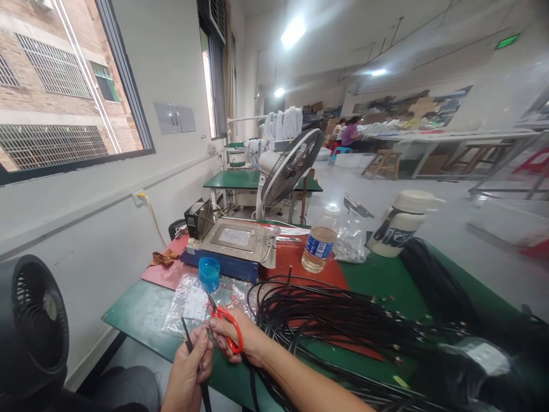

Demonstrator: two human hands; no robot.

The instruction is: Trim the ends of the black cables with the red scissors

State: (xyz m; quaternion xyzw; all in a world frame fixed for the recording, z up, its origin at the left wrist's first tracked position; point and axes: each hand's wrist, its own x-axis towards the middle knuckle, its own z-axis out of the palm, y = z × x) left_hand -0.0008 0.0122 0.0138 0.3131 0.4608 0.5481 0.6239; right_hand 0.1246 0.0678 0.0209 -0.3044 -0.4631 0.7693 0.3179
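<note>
My left hand (189,366) pinches a thin black cable (189,343) near its end, at the near edge of the green table (137,312). My right hand (238,337) grips red-handled scissors (227,326), blades pointing up and left, close to the cable's end. A large bundle of black cables (343,323) spreads across the table to the right of both hands. Clear plastic bags with small parts (193,303) lie just beyond my hands.
A blue cup (209,273), a grey and blue machine (234,243), a water bottle (319,243), a clear bag (351,237) and a white jug (403,223) stand behind. A desk fan (291,166) is farther back, a black fan (32,326) at left. People sit at distant tables.
</note>
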